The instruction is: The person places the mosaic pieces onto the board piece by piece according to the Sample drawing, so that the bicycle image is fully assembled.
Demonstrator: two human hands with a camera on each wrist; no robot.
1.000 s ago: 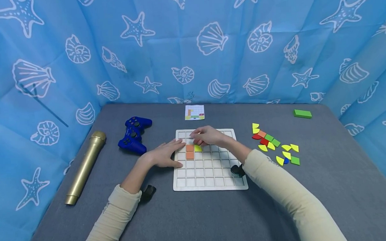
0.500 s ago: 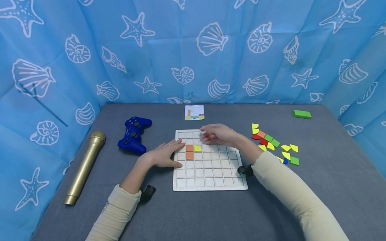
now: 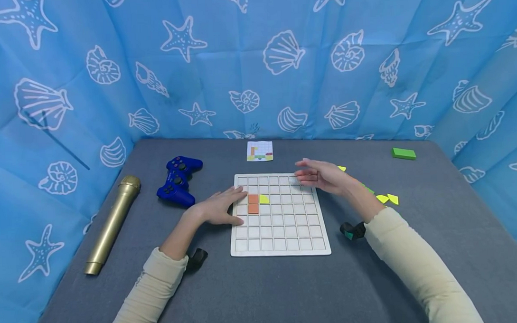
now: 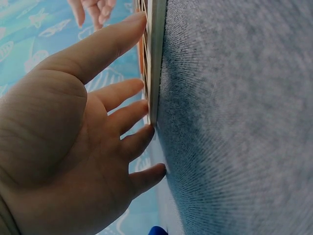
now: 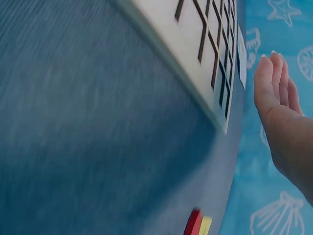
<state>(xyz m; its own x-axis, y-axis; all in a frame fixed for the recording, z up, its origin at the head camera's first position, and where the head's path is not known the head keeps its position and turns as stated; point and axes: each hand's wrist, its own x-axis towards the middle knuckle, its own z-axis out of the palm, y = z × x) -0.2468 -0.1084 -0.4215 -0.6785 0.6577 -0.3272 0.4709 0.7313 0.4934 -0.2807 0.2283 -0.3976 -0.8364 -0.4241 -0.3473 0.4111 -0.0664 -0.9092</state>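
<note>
A white grid board [image 3: 278, 232] lies flat on the grey table. Two orange square tiles [image 3: 253, 208] sit one above the other in its cells, and a yellow quarter-round tile [image 3: 264, 199] fills the cell right of the upper one. My left hand [image 3: 217, 208] rests on the board's left edge, its fingers and thumb spread; the left wrist view shows the fingertips right at the rim [image 4: 155, 58]. Over the board's far right corner hovers my right hand [image 3: 320, 175], fingers fairly straight and holding nothing.
Loose yellow tiles [image 3: 388, 199] and others lie right of the board, partly hidden by the right arm. A small pattern card [image 3: 260, 151] is behind the board. Left are a blue game controller [image 3: 178, 181] and a gold microphone [image 3: 113, 223]. A green block [image 3: 403, 153] lies far right.
My right hand has moved right, from above the tiles on the board to its far right corner, and its fingers have straightened. The left hand has stayed in place.
</note>
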